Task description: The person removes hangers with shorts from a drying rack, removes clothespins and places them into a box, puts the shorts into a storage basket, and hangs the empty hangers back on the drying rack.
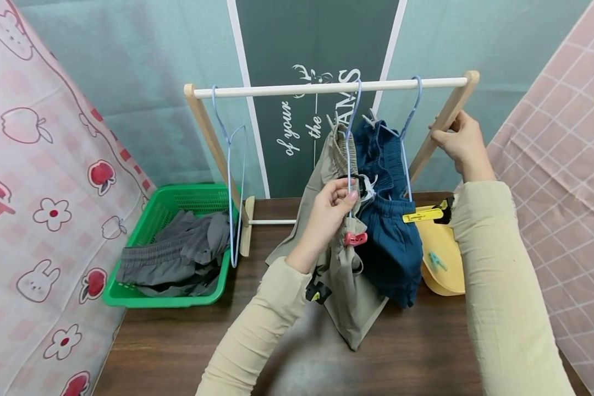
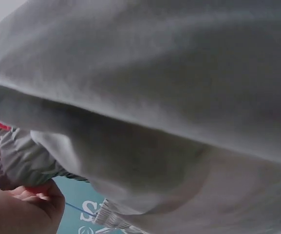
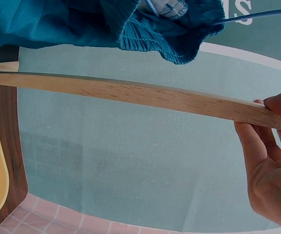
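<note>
Khaki pants (image 1: 344, 275) hang by clips on a blue hanger (image 1: 357, 104) from the rack's white rod (image 1: 297, 88). My left hand (image 1: 326, 214) pinches that hanger and the waistband edge just above a red clip (image 1: 355, 238); in the left wrist view the hand (image 2: 28, 204) is partly hidden by grey-looking cloth (image 2: 145, 97). My right hand (image 1: 462, 143) grips the rack's right wooden leg (image 1: 428, 146), thumb on one side and fingers on the other in the right wrist view (image 3: 271, 156). Between the hands hang dark blue shorts (image 1: 391, 242) with a yellow clip (image 1: 422, 215).
At the left a green basket (image 1: 110, 283) holds dark grey clothing (image 1: 178, 253). Beside it an empty hanger (image 1: 230, 181) hangs near the rack's left leg (image 1: 213, 135). A yellow container (image 1: 443, 250) with a teal clip (image 1: 438, 261) stands behind my right forearm.
</note>
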Action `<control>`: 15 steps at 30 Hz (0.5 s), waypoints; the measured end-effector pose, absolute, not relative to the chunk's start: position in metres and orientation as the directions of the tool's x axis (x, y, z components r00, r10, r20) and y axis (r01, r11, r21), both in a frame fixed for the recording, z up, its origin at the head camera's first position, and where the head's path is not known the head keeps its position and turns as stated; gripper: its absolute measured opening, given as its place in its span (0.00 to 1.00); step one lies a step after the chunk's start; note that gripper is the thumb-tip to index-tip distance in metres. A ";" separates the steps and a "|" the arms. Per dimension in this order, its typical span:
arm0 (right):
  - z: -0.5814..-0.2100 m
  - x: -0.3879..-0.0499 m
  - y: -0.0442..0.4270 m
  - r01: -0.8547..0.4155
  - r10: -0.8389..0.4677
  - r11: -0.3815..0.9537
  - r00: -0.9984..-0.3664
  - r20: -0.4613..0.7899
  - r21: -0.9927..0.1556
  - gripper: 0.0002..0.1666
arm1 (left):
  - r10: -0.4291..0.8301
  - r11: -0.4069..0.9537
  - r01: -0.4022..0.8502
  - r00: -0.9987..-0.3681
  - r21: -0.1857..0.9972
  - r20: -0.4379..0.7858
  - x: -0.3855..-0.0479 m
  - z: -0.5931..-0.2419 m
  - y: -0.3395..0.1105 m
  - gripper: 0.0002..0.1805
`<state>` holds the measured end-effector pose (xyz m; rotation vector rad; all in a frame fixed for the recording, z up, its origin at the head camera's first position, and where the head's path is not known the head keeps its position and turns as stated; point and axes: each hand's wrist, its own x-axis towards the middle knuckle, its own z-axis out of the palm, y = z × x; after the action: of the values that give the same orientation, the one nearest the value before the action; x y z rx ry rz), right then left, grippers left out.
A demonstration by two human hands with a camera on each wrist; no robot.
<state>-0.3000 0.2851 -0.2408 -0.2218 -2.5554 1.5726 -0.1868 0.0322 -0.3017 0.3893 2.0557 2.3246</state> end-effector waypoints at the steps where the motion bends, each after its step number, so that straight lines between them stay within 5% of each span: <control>1: -0.241 -0.300 0.286 0.054 0.192 0.435 -0.981 0.034 -0.899 0.27 | 0.175 -0.138 0.155 -0.968 0.978 0.178 -0.187 -0.301 0.031 0.18; 7: -0.243 -0.297 0.287 0.042 0.188 0.374 -0.982 0.032 -0.927 0.20 | 0.182 -0.172 0.117 -0.972 0.978 0.148 -0.188 -0.300 0.027 0.18; 15: -0.244 -0.298 0.283 0.025 0.208 0.368 -0.977 0.057 -0.930 0.23 | 0.190 -0.215 0.087 -0.973 0.973 0.129 -0.185 -0.297 0.019 0.17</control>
<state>-0.2980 0.2828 -0.2442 -0.2109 -2.4581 1.6659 -0.1852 0.0192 -0.2968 0.3409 1.9244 2.3735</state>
